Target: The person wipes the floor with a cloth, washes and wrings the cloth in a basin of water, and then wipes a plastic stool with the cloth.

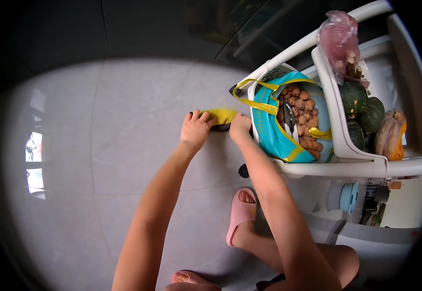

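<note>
A yellow cloth-like item [222, 116] with a dark underside is stretched low over the grey floor between my two hands. My left hand [195, 128] has its fingers closed on the item's left end. At the other end, my right hand [240, 127] grips it beside the white rack. Just to the right, a turquoise bag [269, 131] with yellow handles stands in the rack, full of walnuts [305, 114]. What the dark part under the yellow item is cannot be made out.
The white rack [337, 116] fills the right side, holding green squashes [353, 99], a cut pumpkin [390, 135] and a pink plastic bag [339, 41]. Dark cabinet fronts [162, 29] run along the top. My feet in pink slippers [240, 213] are at the bottom.
</note>
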Motion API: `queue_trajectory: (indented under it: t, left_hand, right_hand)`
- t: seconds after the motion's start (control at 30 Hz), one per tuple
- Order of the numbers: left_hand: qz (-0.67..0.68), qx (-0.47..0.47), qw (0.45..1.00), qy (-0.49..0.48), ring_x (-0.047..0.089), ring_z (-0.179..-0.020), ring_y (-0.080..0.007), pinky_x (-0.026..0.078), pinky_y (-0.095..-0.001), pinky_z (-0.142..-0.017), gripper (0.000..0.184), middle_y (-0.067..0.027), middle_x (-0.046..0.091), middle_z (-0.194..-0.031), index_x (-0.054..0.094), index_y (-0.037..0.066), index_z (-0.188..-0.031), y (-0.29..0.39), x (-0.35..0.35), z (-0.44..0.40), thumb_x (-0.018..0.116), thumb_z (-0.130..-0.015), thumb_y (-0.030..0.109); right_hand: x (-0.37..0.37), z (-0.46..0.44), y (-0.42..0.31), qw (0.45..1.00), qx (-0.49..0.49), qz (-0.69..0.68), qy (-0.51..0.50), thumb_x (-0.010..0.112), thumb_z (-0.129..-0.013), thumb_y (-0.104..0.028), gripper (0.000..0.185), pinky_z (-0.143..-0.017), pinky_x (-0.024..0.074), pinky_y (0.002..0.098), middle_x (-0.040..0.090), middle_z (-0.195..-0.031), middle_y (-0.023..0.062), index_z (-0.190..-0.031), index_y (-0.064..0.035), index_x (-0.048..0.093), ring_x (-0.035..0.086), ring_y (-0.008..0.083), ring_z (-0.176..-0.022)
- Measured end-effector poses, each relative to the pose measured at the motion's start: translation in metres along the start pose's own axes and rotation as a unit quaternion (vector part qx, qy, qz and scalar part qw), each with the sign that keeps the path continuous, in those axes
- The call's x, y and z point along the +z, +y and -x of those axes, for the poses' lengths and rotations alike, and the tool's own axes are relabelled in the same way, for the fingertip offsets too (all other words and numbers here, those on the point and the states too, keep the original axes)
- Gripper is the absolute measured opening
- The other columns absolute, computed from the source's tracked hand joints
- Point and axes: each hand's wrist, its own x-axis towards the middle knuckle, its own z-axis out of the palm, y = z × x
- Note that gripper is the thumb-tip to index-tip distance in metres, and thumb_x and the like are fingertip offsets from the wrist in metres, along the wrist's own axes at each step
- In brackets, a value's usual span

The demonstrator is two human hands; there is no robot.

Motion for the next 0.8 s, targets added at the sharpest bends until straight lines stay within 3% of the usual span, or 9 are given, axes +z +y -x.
queue_trajectory:
  t: [0.07, 0.13, 0.23, 0.3, 0.37, 0.47, 0.6, 0.7, 0.8]
  left_hand:
    - [0.02, -0.002, 1.0, 0.005, 0.047, -0.11, -0.0192, 0.037, -0.0336, -0.089, 0.055, 0.0034, 0.051, -0.123, 0.055, 0.03, -0.134, -0.006, 0.001, 0.007, 0.058, -0.083, 0.009]
    - [0.007, 0.01, 1.0, 0.009, 0.047, -0.111, -0.0188, 0.037, -0.0344, -0.09, 0.052, 0.0041, 0.052, -0.123, 0.055, 0.031, -0.133, -0.012, -0.003, 0.018, 0.057, -0.085, 0.011]
    - [0.003, 0.024, 1.0, 0.006, 0.046, -0.113, -0.0183, 0.036, -0.0354, -0.092, 0.05, 0.005, 0.052, -0.126, 0.057, 0.031, -0.132, -0.024, -0.01, 0.046, 0.055, -0.087, 0.011]
    - [0.002, 0.029, 1.0, 0.001, 0.046, -0.113, -0.0181, 0.036, -0.0356, -0.092, 0.051, 0.0054, 0.052, -0.128, 0.057, 0.031, -0.132, -0.042, -0.019, 0.075, 0.054, -0.086, 0.009]
    - [0.065, 0.029, 0.997, 0.023, 0.047, -0.111, -0.0191, 0.035, -0.0359, -0.091, 0.054, 0.0054, 0.053, -0.129, 0.06, 0.03, -0.129, -0.064, -0.02, 0.101, 0.055, -0.084, 0.001]
    - [0.086, 0.018, 0.995, 0.046, 0.048, -0.109, -0.0193, 0.036, -0.0354, -0.089, 0.052, 0.0057, 0.057, -0.123, 0.065, 0.028, -0.122, -0.089, -0.03, 0.137, 0.057, -0.08, -0.001]
    - [0.065, -0.019, 0.996, 0.051, 0.051, -0.106, -0.0196, 0.039, -0.0357, -0.087, 0.047, 0.0044, 0.058, -0.119, 0.064, 0.028, -0.122, -0.098, -0.041, 0.219, 0.059, -0.081, 0.006]
    - [0.048, -0.06, 0.997, 0.03, 0.053, -0.105, -0.022, 0.042, -0.0369, -0.084, 0.053, -0.0028, 0.057, -0.117, 0.062, 0.026, -0.125, -0.071, -0.046, 0.292, 0.069, -0.073, 0.013]
    - [0.141, -0.095, 0.985, 0.027, 0.054, -0.102, -0.0276, 0.045, -0.0408, -0.086, 0.068, -0.011, 0.054, -0.116, 0.058, 0.021, -0.129, -0.019, -0.045, 0.361, 0.076, -0.064, 0.014]
  right_hand:
    - [0.028, -0.001, -0.002, 0.994, 0.035, -0.099, 0.029, 0.056, -0.091, -0.018, 0.028, -0.07, 0.0552, 0.035, 0.071, -0.1, 0.0116, -0.115, -0.0051, 0.057, 0.07, 0.0258, -0.09]
    - [0.041, 0.015, -0.007, 0.99, 0.057, -0.113, 0.065, 0.05, -0.093, -0.016, 0.02, -0.056, 0.0542, 0.0416, 0.07, -0.087, 0.0158, -0.106, -0.0049, 0.059, 0.068, 0.0303, -0.08]
    - [0.044, 0.057, -0.02, 0.993, 0.018, -0.084, 0.085, 0.054, -0.09, -0.017, 0.017, -0.049, 0.0522, 0.0447, 0.069, -0.079, 0.0161, -0.102, -0.0057, 0.06, 0.066, 0.0318, -0.071]
    - [0.035, 0.097, -0.037, 0.993, -0.032, -0.1, 0.056, 0.055, -0.089, -0.014, 0.024, -0.055, 0.0532, 0.0387, 0.071, -0.079, 0.0107, -0.11, -0.0042, 0.058, 0.07, 0.0269, -0.073]
    - [0.022, 0.133, -0.052, 0.99, -0.063, -0.124, 0.038, 0.057, -0.084, -0.015, 0.033, -0.071, 0.0546, 0.0361, 0.073, -0.085, 0.0106, -0.113, -0.0003, 0.057, 0.072, 0.0257, -0.081]
    - [0.0, 0.181, -0.076, 0.98, -0.137, -0.143, 0.012, 0.058, -0.078, -0.012, 0.043, -0.068, 0.0544, 0.0343, 0.073, -0.084, 0.0121, -0.118, 0.0039, 0.055, 0.071, 0.0242, -0.081]
    - [0.006, 0.228, -0.111, 0.977, -0.185, -0.088, 0.058, 0.063, -0.074, -0.015, 0.03, -0.06, 0.0493, 0.0331, 0.069, -0.076, 0.0085, -0.101, -0.0048, 0.057, 0.068, 0.0216, -0.073]
    - [0.02, 0.257, -0.113, 0.953, -0.265, -0.028, 0.146, 0.066, -0.073, -0.017, 0.027, -0.061, 0.048, 0.0338, 0.067, -0.078, 0.0095, -0.097, -0.0068, 0.055, 0.064, 0.022, -0.073]
    - [0.043, 0.276, -0.111, 0.927, -0.332, 0.055, 0.166, 0.062, -0.079, -0.019, 0.019, -0.064, 0.0454, 0.0355, 0.064, -0.081, 0.0085, -0.094, -0.0112, 0.054, 0.06, 0.0223, -0.08]
